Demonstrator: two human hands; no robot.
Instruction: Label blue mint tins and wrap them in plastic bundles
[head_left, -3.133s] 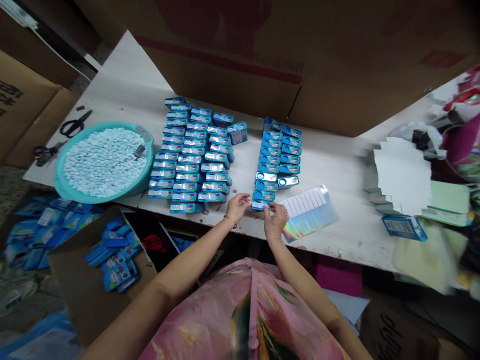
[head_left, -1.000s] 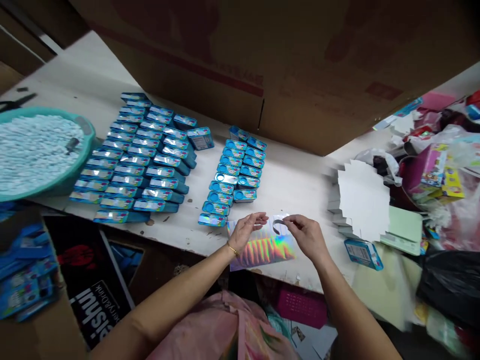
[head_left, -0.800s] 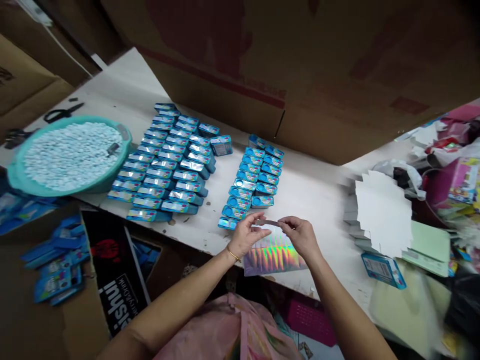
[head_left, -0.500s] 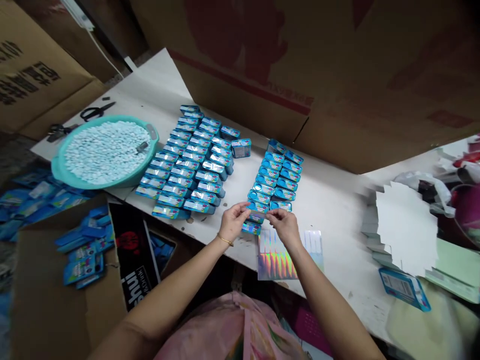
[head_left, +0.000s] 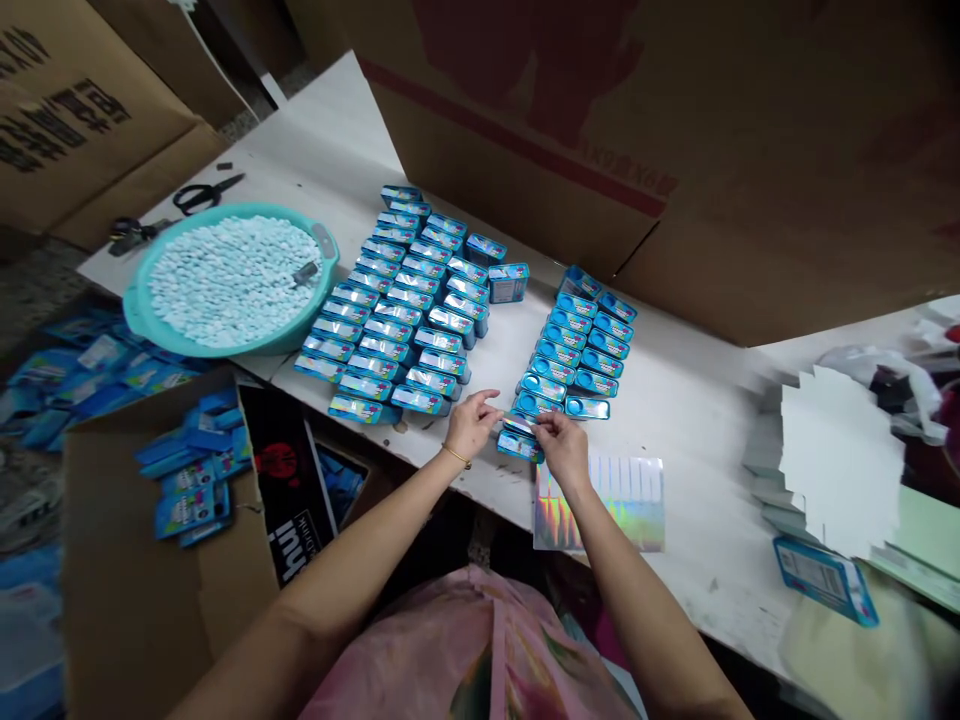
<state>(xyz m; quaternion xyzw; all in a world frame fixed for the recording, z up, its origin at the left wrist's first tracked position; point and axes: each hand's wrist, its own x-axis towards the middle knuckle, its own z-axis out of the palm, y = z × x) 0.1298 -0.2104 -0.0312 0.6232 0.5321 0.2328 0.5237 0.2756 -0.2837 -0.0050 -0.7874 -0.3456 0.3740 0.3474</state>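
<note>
A thin, shiny sticker strip (head_left: 519, 424) is stretched between my two hands, over the near end of the right-hand group of small blue boxes (head_left: 559, 352). My left hand (head_left: 471, 428), with a bracelet at its wrist, pinches the strip's left end between thumb and forefinger. The right end is pinched by my right hand (head_left: 564, 447). Just under the strip is the nearest blue box (head_left: 519, 446); whether the strip touches a box top, I cannot tell. Partly beneath my right forearm lies a rainbow-silver sticker sheet (head_left: 637, 510). Round recesses show on several box tops in this group.
More blue boxes (head_left: 390, 330) stand in rows to the left. Beyond them are a turquoise basin (head_left: 133, 310) of pale pellets and black scissors (head_left: 206, 193). A large carton (head_left: 525, 130) borders the back. White card pieces (head_left: 840, 460) are at right; an open carton (head_left: 165, 600) sits below left.
Earlier my right hand held the curled strip above the sheet. My left hand then took its other end, and both hands carried it left to the near boxes. The camera view has shifted too.
</note>
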